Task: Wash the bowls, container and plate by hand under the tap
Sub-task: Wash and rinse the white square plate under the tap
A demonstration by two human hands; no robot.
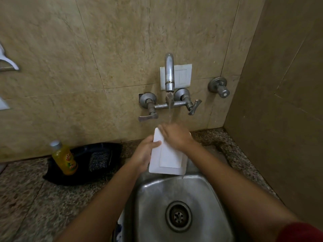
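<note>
A white rectangular plate (168, 159) is held tilted over the steel sink (201, 193), under the running tap (169, 74). My left hand (145, 154) grips the plate's left edge, thumb on its face. My right hand (176, 135) lies flat on the plate's upper part, where the stream of water lands. Water drips from the plate's lower right corner into the sink. No bowls or container are in view.
On the granite counter to the left lies a black tray (97, 173) with a yellow dish-soap bottle (63, 158) and a dark scrub pad (98, 160). Two lever handles (147, 117) flank the tap. A separate valve (220, 87) sits on the wall at right. The sink drain (178, 215) is uncovered.
</note>
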